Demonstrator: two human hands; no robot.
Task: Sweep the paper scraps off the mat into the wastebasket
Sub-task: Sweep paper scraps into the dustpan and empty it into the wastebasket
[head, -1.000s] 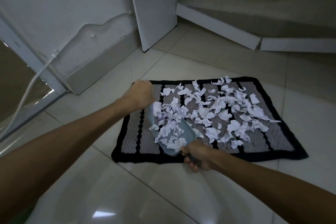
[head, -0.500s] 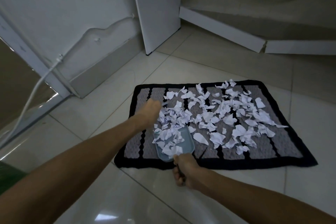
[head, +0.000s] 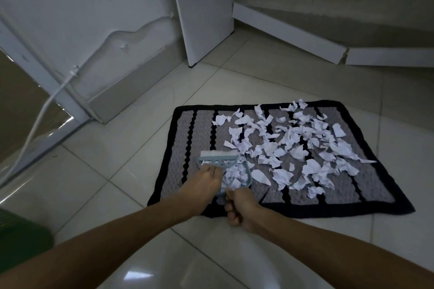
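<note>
A grey mat (head: 185, 134) with black stripes and border lies on the tiled floor. Many white paper scraps (head: 298, 145) cover its middle and right part. My left hand (head: 206, 183) is shut on a small light-blue brush (head: 218, 158) whose white bristles point away from me, at the mat's near left. My right hand (head: 239, 206) grips the handle of a light-blue dustpan (head: 244, 177), which holds several scraps and rests on the mat's near edge. The two hands sit close together. A dark green object (head: 21, 237), possibly the wastebasket, shows at the lower left edge.
A white cabinet panel (head: 204, 12) stands behind the mat. White baseboards (head: 288, 35) run along the far wall. A white cable (head: 42, 115) hangs down the left wall by a door frame. Glossy floor tiles (head: 131, 152) surround the mat.
My left hand has drawn the brush toward me from the mat's far left to the dustpan mouth, pushing scraps into the pan. The dustpan and right hand stayed near the mat's front edge.
</note>
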